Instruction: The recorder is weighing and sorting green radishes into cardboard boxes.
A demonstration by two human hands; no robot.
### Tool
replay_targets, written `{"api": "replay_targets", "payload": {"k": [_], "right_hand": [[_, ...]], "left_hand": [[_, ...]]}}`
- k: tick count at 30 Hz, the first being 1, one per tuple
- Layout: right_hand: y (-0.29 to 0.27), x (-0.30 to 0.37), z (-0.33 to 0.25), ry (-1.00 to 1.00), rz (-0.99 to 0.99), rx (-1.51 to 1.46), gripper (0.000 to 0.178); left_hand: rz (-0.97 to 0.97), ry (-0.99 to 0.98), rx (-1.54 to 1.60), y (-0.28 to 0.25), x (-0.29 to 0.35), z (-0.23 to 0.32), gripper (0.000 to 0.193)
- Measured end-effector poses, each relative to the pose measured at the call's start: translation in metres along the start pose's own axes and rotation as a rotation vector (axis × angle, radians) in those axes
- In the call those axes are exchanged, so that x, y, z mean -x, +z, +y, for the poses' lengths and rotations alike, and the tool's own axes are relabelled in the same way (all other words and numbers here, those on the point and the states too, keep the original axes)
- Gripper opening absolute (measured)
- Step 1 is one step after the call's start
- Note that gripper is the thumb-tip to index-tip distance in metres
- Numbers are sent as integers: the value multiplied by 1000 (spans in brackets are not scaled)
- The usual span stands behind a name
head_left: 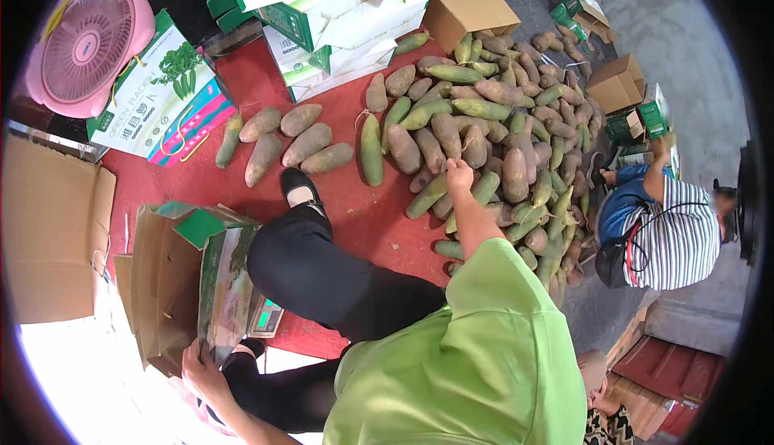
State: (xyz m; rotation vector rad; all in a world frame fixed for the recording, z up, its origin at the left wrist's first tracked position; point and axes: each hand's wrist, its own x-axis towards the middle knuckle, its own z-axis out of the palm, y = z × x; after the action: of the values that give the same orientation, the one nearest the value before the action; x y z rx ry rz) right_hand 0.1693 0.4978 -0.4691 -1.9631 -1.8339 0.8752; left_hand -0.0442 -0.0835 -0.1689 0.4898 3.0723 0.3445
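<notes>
My right hand [459, 174] reaches into a large heap of radishes [516, 169], some green, some brown with soil. Its fingers are closed at the lower end of a brown radish [446, 135]. At the lower left, my left hand [201, 371] grips the near edge of an open cardboard box [224, 284] with a printed green and white side. The box stands tilted by a scale with a lit green display [264, 316]; what lies inside it is mostly hidden.
Several loose brown radishes [306, 144] lie on the red floor covering [355, 227] left of the heap. White boxes [347, 34] are stacked behind, with a pink fan [89, 38] at the far left. Another person in a striped shirt [673, 231] is at the right.
</notes>
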Motion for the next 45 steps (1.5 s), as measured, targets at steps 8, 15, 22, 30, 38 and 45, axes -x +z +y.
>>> {"api": "replay_targets", "payload": {"k": [8,15,22,30,38,45], "right_hand": [[-1,16,10,-35,-99,-500,31],[-44,81,-113,-387,-324,-481,33],[-120,187,-309,-594,-791,-785,32],[-118,326,-460,-920,-1470,-1071,23],[33,439,-429,-1034,-1515,-629,30],[86,462,-370,-1477,-1161,574,28]], "left_hand": [[21,-7,8,3,0,15,25],[34,-107,-53,-2,4,27,28],[73,-86,-128,-4,7,28,23],[65,-65,-61,-11,10,18,22],[-4,-13,-103,-12,16,13,22],[14,-5,-81,-6,16,16,19]]}}
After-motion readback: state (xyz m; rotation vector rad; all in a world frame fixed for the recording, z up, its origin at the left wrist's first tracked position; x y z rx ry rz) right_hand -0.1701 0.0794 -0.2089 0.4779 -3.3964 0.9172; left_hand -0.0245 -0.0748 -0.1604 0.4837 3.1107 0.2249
